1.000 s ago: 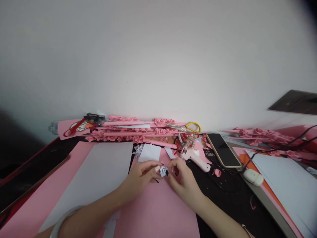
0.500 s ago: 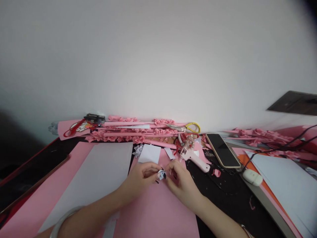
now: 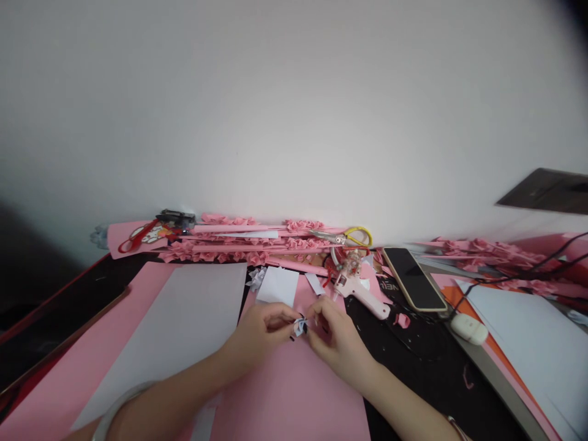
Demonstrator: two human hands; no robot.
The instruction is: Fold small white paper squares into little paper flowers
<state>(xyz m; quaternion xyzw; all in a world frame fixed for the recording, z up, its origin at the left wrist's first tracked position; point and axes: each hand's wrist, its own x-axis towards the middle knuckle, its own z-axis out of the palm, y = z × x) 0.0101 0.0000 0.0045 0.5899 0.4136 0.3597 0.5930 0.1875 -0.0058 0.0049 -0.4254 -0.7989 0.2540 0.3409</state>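
Observation:
Between my fingertips is a small white paper flower [image 3: 300, 326], held above a pink sheet [image 3: 294, 392]. My left hand [image 3: 266, 324] pinches its left side, fingers closed. From the right, my right hand [image 3: 331, 327] is closed on the flower's other edge with thumb and fingertips. Parts of the flower are hidden by the fingers. Just beyond my hands lies a stack of white paper squares [image 3: 278, 285], with more white folded flowers [image 3: 256, 278] at its left. A narrow white paper strip [image 3: 315, 283] lies to the right of the stack.
A pink glue gun [image 3: 365, 297] and a phone [image 3: 413, 278] lie to the right, near a white earbud case [image 3: 468, 329]. Along the wall are pink paper flower stems [image 3: 220, 254], yellow-handled scissors [image 3: 357, 236] and red-handled scissors [image 3: 138, 237]. Large white sheets [image 3: 184, 324] lie left.
The paper flower has turned slightly between my fingertips. Both hands stay in nearly the same place, and the other things have not moved.

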